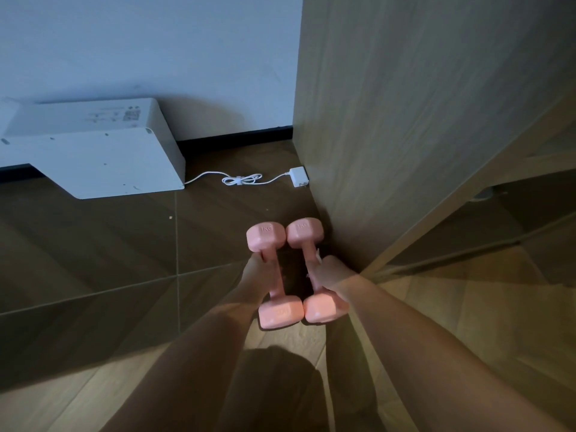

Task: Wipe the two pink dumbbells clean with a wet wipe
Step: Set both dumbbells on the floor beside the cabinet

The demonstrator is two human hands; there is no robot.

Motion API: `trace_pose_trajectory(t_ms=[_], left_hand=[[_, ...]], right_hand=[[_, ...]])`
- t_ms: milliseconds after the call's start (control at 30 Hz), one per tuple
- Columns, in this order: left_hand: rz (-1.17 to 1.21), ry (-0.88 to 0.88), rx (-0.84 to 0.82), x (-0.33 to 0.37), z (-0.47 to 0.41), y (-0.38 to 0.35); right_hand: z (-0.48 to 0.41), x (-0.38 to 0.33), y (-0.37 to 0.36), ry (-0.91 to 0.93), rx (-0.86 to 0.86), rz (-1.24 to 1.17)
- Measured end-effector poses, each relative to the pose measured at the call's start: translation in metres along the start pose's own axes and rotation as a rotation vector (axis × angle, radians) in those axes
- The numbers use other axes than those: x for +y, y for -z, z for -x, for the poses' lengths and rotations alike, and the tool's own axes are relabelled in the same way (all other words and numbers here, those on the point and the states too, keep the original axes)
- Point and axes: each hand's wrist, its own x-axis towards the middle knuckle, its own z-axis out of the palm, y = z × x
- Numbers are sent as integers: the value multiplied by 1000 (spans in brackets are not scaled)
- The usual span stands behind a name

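Two pink dumbbells lie side by side, close to the dark floor beside a wooden cabinet. My left hand grips the handle of the left dumbbell. My right hand grips the handle of the right dumbbell. A bit of white wet wipe pokes out above my right hand, against that handle. Whether the dumbbells touch the floor, I cannot tell.
The wooden cabinet side rises right next to the dumbbells. A white box-shaped appliance stands against the wall at the left, its white cable and plug adapter lying on the floor behind the dumbbells. Lighter wood flooring shows nearer to me.
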Motion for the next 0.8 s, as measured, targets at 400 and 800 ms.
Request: trace_pose_trajectory(t_ms=[400,800], left_hand=[[-342,-294,-231,-47,40,22],[-690,-518,-74,-69,50,5]], right_hand=[[54,39,10,354,199,397],[56,69,9,607,257,831]])
